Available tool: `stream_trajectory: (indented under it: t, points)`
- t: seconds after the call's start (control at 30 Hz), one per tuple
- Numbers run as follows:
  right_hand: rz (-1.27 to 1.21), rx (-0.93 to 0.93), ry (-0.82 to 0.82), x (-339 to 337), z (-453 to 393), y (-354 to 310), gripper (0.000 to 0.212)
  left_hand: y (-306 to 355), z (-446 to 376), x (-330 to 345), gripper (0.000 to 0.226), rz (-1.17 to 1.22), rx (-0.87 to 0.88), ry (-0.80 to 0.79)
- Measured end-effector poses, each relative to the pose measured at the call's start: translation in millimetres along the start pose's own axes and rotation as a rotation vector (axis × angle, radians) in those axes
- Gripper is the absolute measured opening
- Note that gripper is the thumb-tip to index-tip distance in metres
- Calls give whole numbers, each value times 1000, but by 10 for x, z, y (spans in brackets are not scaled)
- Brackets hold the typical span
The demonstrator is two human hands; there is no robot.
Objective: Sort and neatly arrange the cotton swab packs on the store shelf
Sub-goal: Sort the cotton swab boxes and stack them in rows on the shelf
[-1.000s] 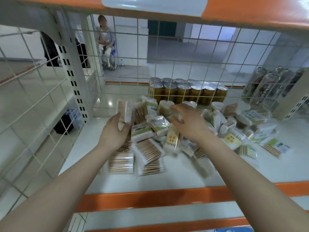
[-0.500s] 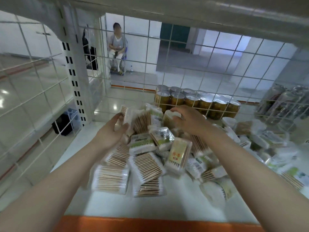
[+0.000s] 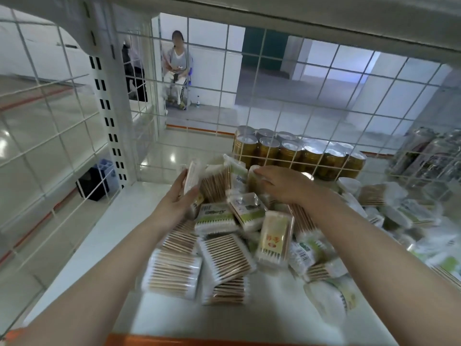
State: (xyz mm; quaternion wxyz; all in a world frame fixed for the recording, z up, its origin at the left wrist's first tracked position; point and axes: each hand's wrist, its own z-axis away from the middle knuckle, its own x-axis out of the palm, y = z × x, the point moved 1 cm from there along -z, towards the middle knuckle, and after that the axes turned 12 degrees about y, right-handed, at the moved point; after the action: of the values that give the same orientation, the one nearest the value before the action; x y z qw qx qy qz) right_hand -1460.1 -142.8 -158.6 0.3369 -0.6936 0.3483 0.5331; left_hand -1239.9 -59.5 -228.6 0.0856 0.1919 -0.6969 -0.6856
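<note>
We are deep in the pile of cotton swab packs (image 3: 224, 250) on the white shelf (image 3: 104, 231), sorting not yet far along. Our left hand (image 3: 174, 203) grips one pack (image 3: 192, 174) at the back left of the heap, thumb and fingers closed on its sides; it stands on end, long axis roughly vertical and tipped slightly right. Our right hand (image 3: 282, 187) lies cupped, fingers curled over a small pack (image 3: 253, 177) by the wire back panel (image 3: 299, 136) – whether it truly clamps it, we cannot tell. We judge the best move is to lift each pack clear before shifting it, since the loose heap would likely slide. The sticks in the near packs run mostly front to back – worth matching.
</note>
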Motion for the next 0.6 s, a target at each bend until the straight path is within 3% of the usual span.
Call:
stream_trajectory:
  t: [0.23, 0.4, 0.6]
  points:
    - [-40, 10, 54, 38, 99, 139, 33, 34, 39, 212, 50, -40, 73, 14]
    - [-47, 11, 118, 33, 213, 257, 38, -7, 68, 311, 81, -100, 44, 46]
    - [38, 34, 112, 43, 300, 397, 39, -57, 33, 421, 87, -203, 102, 111]
